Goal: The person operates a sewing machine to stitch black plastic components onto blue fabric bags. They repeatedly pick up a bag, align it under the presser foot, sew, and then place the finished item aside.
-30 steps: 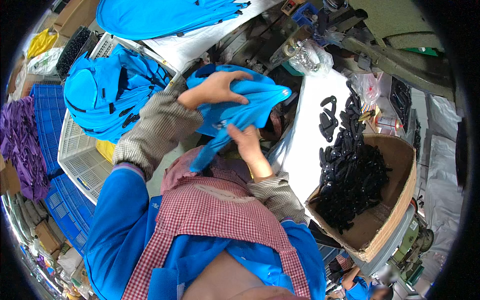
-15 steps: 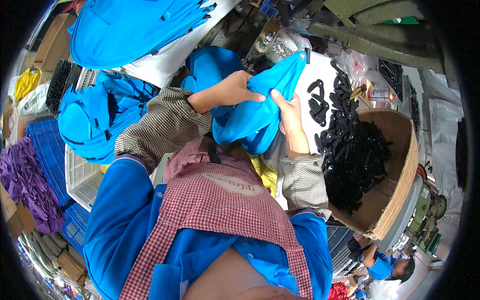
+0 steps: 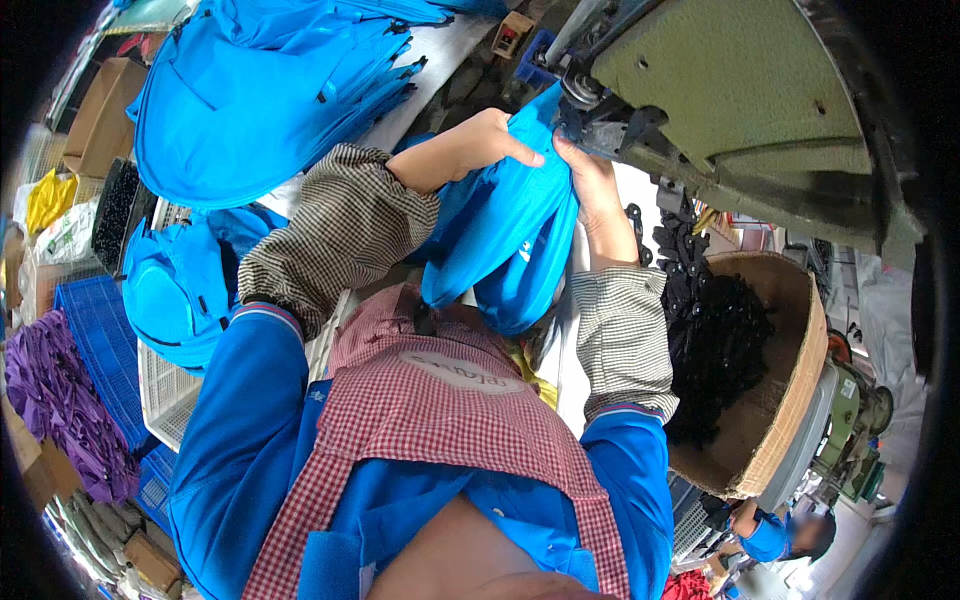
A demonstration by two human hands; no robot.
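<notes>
Single head-worn fisheye view, looking steeply down past the chest, close on raised hands, edges bending at rim

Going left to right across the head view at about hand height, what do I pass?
Blue plastic crate → white wire basket holding blue fabric bags → left hand → right hand, both gripping the blue fabric piece → cardboard box of black plastic buckles.

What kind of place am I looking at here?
Most likely a garment sewing workshop: an industrial sewing machine, stacks of blue fabric pieces, and a cardboard box of black plastic parts. Both hands hold a blue fabric piece at the machine.
</notes>
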